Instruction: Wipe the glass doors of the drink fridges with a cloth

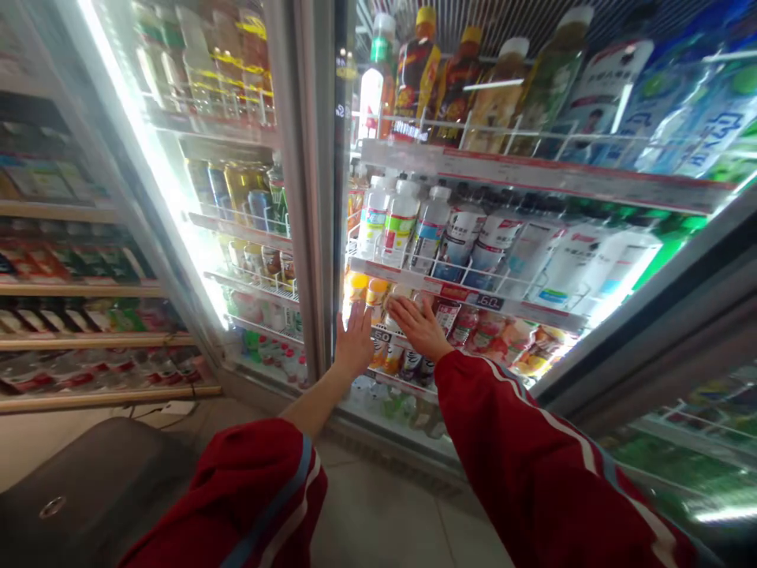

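1 left hand, 1 right hand, both unclenched, apart, partly hiding shelved bottles, contact unclear, lowest drinks blurred

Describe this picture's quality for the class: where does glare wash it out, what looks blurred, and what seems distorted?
Head view: the long white light strip burns out; head view: the bottles on the far-left wooden shelves are blurred, while the left hand and right hand look clearer; head view: the metal door post leans, probably from lens stretch.

ROOM: narrow gap between left hand and right hand | OBSTACLES: door frame left, shelf rail above
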Available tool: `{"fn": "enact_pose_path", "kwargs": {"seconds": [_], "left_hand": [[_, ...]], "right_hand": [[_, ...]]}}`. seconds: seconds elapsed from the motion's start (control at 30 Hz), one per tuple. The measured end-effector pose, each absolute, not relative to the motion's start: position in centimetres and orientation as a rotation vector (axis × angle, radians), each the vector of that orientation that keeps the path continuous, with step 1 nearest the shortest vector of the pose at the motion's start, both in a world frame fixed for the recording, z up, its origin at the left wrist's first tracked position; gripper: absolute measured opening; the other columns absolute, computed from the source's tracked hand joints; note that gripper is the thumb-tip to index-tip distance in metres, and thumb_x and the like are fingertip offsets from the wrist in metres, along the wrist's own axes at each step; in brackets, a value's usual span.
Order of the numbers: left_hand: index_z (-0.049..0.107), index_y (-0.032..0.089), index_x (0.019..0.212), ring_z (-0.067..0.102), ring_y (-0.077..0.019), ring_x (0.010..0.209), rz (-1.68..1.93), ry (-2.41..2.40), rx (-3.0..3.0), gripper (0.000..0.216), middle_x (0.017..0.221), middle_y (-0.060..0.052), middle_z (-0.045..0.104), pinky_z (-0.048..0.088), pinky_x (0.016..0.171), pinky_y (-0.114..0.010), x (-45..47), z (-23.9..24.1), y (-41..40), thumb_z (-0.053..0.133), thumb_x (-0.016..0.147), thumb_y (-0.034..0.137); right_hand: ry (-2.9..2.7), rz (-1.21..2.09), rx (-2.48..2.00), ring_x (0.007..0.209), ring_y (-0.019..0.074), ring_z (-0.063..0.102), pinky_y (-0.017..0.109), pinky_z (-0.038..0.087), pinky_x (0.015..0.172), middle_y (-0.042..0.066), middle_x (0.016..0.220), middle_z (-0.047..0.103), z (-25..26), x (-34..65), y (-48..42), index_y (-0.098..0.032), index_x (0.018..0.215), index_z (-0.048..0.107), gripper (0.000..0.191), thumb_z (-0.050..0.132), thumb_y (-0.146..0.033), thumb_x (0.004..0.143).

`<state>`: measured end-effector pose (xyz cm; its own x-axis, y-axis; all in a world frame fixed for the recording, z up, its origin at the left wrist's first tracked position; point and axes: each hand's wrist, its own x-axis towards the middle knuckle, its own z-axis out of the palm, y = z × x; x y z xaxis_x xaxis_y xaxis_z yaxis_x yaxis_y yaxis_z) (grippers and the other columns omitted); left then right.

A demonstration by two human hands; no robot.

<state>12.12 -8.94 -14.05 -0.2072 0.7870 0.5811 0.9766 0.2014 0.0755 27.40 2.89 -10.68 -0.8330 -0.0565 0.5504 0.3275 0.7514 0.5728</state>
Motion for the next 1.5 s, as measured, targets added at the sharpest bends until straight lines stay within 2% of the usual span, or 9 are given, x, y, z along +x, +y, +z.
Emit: {"fn": "enact_pose_path", "kwargs": {"seconds": [0.13, 0.33, 0.5, 0.67, 0.9, 1.03, 1.17, 1.37, 1.5], "left_hand": [[0.026, 0.006, 0.14, 0.014, -0.0252, 0.14, -0.59, -2.009, -1.688, 0.064, 0.148, -0.017, 0.026, 0.015, 0.11, -0.055, 14.1, -15.3, -8.6, 0.039, 0.08, 0.022], [0.032, 0.005, 0.137, 0.019, -0.0262, 0.139, -0.59, -1.998, -1.698, 0.06, 0.147, -0.017, 0.025, 0.017, 0.11, -0.055, 16.5, -15.6, -7.1, 0.04, 0.08, 0.02], [0.032, 0.004, 0.137, 0.02, -0.0271, 0.138, -0.602, -1.992, -1.723, 0.058, 0.147, -0.018, 0.026, 0.017, 0.11, -0.056, 18.2, -15.5, -6.5, 0.038, 0.084, 0.027], [0.031, 0.005, 0.138, 0.019, -0.0257, 0.139, -0.538, -1.932, -1.773, 0.057, 0.148, -0.016, 0.025, 0.019, 0.11, -0.055, 20.0, -15.8, -6.5, 0.036, 0.083, 0.019], [0.031, 0.006, 0.138, 0.019, -0.026, 0.139, -0.632, -1.85, -1.731, 0.062, 0.146, -0.017, 0.029, 0.013, 0.112, -0.054, 22.2, -15.1, -5.0, 0.042, 0.078, 0.019], [0.034, 0.006, 0.136, 0.02, -0.0251, 0.139, -0.618, -1.779, -1.771, 0.059, 0.145, -0.017, 0.031, 0.014, 0.111, -0.054, 23.7, -15.1, -4.8, 0.04, 0.079, 0.017], [0.031, 0.006, 0.138, 0.02, -0.0255, 0.138, -0.639, -1.752, -1.768, 0.062, 0.145, -0.018, 0.03, 0.015, 0.111, -0.053, 24.7, -13.2, -4.2, 0.042, 0.078, 0.017], [0.032, 0.006, 0.138, 0.02, -0.0243, 0.139, -0.744, -1.693, -1.642, 0.06, 0.146, -0.016, 0.028, 0.01, 0.112, -0.052, 25.0, -7.1, -2.4, 0.041, 0.079, 0.018], [0.033, 0.007, 0.137, 0.02, -0.0242, 0.139, -0.747, -1.626, -1.605, 0.059, 0.146, -0.017, 0.029, 0.01, 0.112, -0.052, 24.3, -5.5, -2.4, 0.042, 0.08, 0.018]], "right_hand": [[-2.375, -0.985, -0.143, 0.131, 0.021, 0.036, 0.051, 0.005, 0.114, 0.008, 0.138, 0.046, -12.8, 29.5, 2.7, -0.013, 0.131, 0.045, 0.043, 0.036, -0.009, 0.089], [-2.345, -0.909, -0.269, 0.135, 0.0205, 0.03, 0.053, 0.0, 0.113, 0.008, 0.14, 0.044, -10.6, 31.8, 3.7, -0.016, 0.136, 0.039, 0.047, 0.036, -0.01, 0.09], [-2.335, -0.95, -0.251, 0.134, 0.021, 0.031, 0.052, -0.004, 0.113, 0.007, 0.138, 0.046, -11.5, 33.9, 3.9, -0.016, 0.132, 0.044, 0.044, 0.036, -0.01, 0.09], [-2.382, -0.979, -0.162, 0.131, 0.019, 0.037, 0.051, 0.0, 0.114, 0.007, 0.136, 0.049, -13.2, 36.1, 4.1, -0.016, 0.129, 0.048, 0.044, 0.036, -0.007, 0.088], [-2.322, -0.849, -0.372, 0.137, 0.0199, 0.027, 0.055, 0.004, 0.112, 0.009, 0.139, 0.045, -9.9, 38.8, 5.3, -0.02, 0.139, 0.034, 0.052, 0.038, -0.009, 0.088], [-2.363, -0.904, -0.275, 0.132, 0.0198, 0.035, 0.054, 0.007, 0.113, 0.009, 0.137, 0.048, -11.3, 41.0, 5.1, -0.018, 0.134, 0.042, 0.051, 0.038, -0.004, 0.085], [-2.353, -0.938, -0.27, 0.132, 0.0194, 0.034, 0.052, 0.005, 0.113, 0.008, 0.136, 0.049, -10.3, 42.4, 5.8, -0.019, 0.133, 0.043, 0.052, 0.041, -0.005, 0.083], [-1.988, -0.94, -0.449, 0.138, 0.0206, 0.023, 0.052, 0.001, 0.113, 0.01, 0.135, 0.049, -3.0, 41.8, 7.5, -0.018, 0.131, 0.045, 0.044, 0.043, -0.014, 0.088], [-2.04, -0.972, -0.4, 0.137, 0.0206, 0.025, 0.052, 0.002, 0.113, 0.009, 0.135, 0.049, -2.8, 41.3, 6.9, -0.018, 0.131, 0.045, 0.047, 0.041, -0.009, 0.086]]}}
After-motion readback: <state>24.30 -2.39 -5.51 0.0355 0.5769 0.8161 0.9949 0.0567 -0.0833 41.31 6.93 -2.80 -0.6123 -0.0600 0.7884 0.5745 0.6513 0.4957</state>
